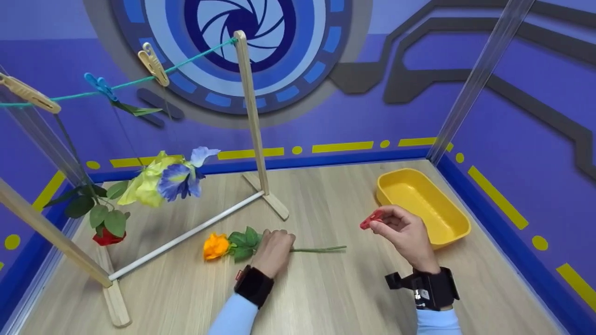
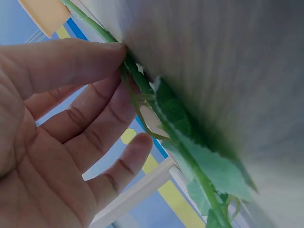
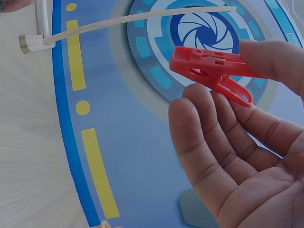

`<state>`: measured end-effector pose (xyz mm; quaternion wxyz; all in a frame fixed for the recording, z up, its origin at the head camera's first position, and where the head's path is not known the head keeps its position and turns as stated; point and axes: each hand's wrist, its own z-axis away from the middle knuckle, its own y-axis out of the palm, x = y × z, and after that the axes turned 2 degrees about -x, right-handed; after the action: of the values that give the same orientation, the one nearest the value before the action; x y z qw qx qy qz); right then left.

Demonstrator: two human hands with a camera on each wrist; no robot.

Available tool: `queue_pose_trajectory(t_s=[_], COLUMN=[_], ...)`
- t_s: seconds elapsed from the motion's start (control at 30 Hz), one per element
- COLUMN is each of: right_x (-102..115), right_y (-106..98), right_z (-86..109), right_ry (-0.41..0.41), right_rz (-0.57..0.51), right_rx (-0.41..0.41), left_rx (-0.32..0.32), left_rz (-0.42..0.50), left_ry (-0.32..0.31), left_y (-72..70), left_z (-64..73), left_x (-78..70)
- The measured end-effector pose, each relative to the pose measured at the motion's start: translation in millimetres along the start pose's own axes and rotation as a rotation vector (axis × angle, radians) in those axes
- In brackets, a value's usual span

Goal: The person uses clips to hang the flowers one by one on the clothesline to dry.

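Note:
An orange artificial rose [image 1: 216,246] lies on the table, its bloom to the left and its bare stem [image 1: 321,250] to the right. My left hand [image 1: 274,253] pinches the green stem [image 2: 202,178] between thumb and fingers, just beside the leaves [image 1: 246,243]. Raised in front of the yellow basin, my right hand [image 1: 404,232] holds a red clothespin [image 3: 206,61] between thumb and fingers. On the green line, a blue clothespin [image 1: 100,86] and two beige clothespins [image 1: 153,65] hold hanging flowers: a red rose [image 1: 109,237], a yellow flower [image 1: 149,184] and a blue-purple flower [image 1: 181,179].
A wooden rack with an upright post [image 1: 251,111] and a white bottom bar [image 1: 186,235] stands at the left. The yellow basin [image 1: 458,228] sits at the right, near the transparent side panel. A purple printed wall [image 1: 316,121] closes off the back.

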<state>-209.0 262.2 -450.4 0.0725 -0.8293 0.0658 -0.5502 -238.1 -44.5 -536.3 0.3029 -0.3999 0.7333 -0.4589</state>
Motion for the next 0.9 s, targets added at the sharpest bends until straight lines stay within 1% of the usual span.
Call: queue_pose_trajectory(t_s=[0.3,0.37,0.47,0.6,0.67,0.77,0.83,0.9], right_x=[2,2,2,1,1,0,0,0], right_y=[1,1,2,2,2,3,4,4], right_z=[0.0,-0.1,-0.3,-0.6,-0.6,-0.5,-0.5,-0.8], right_ry=[0.011,0.009,0.012,0.020,0.024,0.026,0.027,0.026], right_rz=[-0.002,-0.002,0.004,0.004,0.006,0.006,0.009,0.006], right_rx=[-0.009,-0.013,-0.015,-0.011,-0.008,-0.002,0.000,0.005], left_rx=[0.048,0.046,0.045,0.037,0.028,0.002,-0.039,-0.096], left_rz=[0.037,0.038,0.074,0.163,0.192,0.220,0.237,0.258], left_ry=[0.033,0.031,-0.003,-0.072,-0.091,-0.092,-0.086,-0.079], left_y=[-8.9,-11.6,-17.7,-27.4,-32.0,-39.9,-45.8,-52.6], left_z=[1.0,0.4,-0.5,-0.9,-1.0,-2.0,-2.9,-3.5], left_x=[-1.1,-0.8,-0.1,1.2,2.4,5.0,6.9,8.5])
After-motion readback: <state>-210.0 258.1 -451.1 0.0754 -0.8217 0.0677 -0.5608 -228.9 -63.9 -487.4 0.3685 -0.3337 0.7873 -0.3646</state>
